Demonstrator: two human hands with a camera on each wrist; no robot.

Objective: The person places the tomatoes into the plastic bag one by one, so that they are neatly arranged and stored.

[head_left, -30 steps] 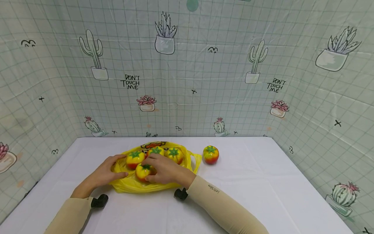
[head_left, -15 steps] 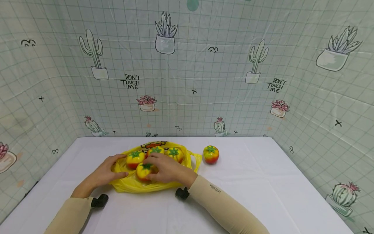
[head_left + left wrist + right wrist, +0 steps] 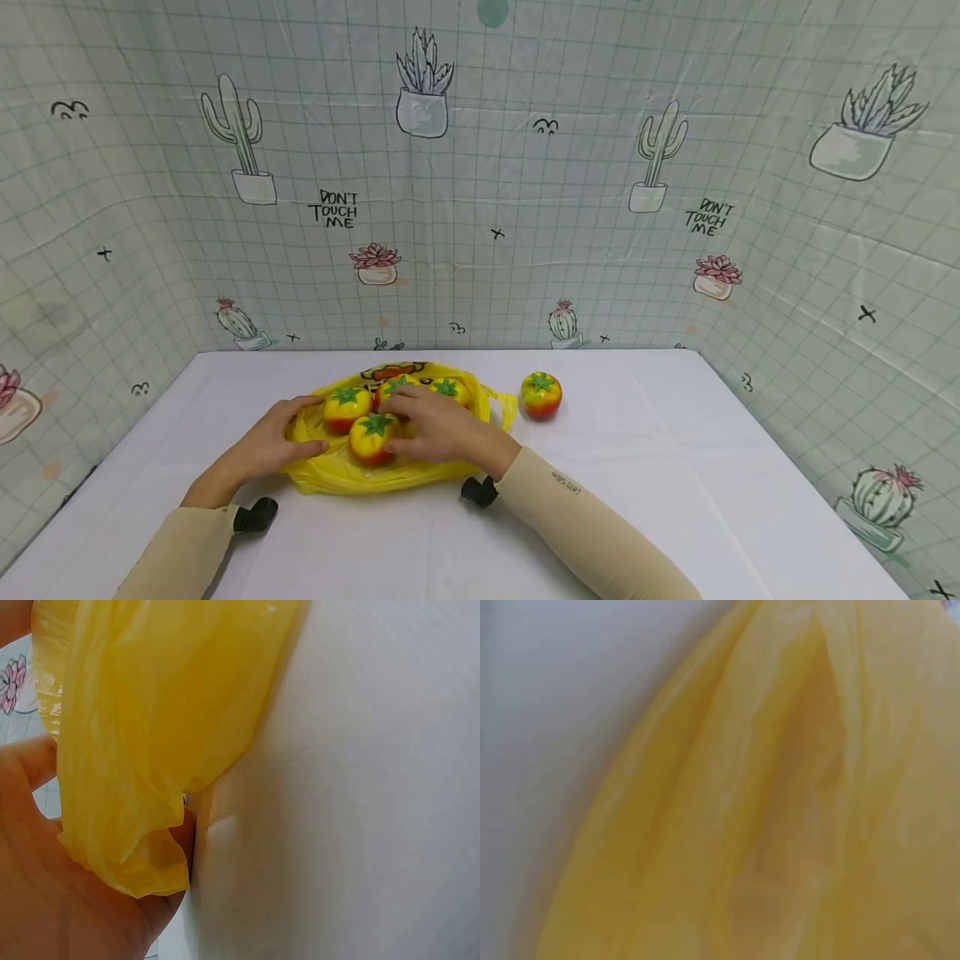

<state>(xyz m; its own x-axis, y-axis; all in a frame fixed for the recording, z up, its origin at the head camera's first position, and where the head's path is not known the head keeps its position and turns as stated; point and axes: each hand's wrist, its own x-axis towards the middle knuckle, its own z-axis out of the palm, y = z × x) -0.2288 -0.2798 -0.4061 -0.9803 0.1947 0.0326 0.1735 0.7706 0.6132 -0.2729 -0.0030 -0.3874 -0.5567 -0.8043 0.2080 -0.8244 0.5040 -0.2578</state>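
Observation:
A yellow plastic bag [image 3: 330, 477] lies spread on the table, its mouth facing up. Several yellow-and-red tomatoes with green leafy tops sit inside, among them a front tomato [image 3: 371, 442] and a left tomato [image 3: 347, 410]. My left hand [image 3: 266, 442] holds the bag's left edge, thumb and fingers spread around it; in the left wrist view, yellow plastic [image 3: 150, 750] lies against the palm. My right hand [image 3: 438, 425] reaches over the bag's right side, thumb tip beside the front tomato and fingers loosely bent over the back ones. Bag folds [image 3: 705, 787] fill the right wrist view.
Another tomato [image 3: 542, 396] stands on the white tablecloth [image 3: 637, 467], right of the bag handle [image 3: 508, 410]. Walls of checked fabric [image 3: 480, 283] printed with cacti enclose the table at the back and both sides. A black wrist mount [image 3: 257, 516] sits below my left hand.
My right hand has drawn slightly to the right, away from the front tomato, which now shows whole in the bag. The left hand has stayed in place.

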